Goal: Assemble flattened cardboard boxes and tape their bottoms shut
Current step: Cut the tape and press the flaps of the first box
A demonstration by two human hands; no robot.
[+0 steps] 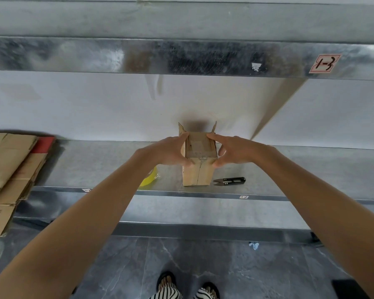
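surface: we see a metal shelf (289,169) under both hands, with an upper shelf (181,57) above them bearing a handwritten label (324,63).
room: white wall (73,108) beyond the hands, grey stone floor (203,255) below.
left hand (171,151): spread wide and gripping the box (198,169) on its left side, forefinger at the far top edge, thumb at the near corner.
right hand (231,149): we find it mirrored on the right side, gripping likewise.
box: stands on the shelf between the hands, two flaps up at its far end.
tape (148,179): yellow roll, partly hidden behind the left wrist.
snips (230,181): black, on the shelf just below the right hand.
cardboard (9,165): flat stack well left of the left hand.
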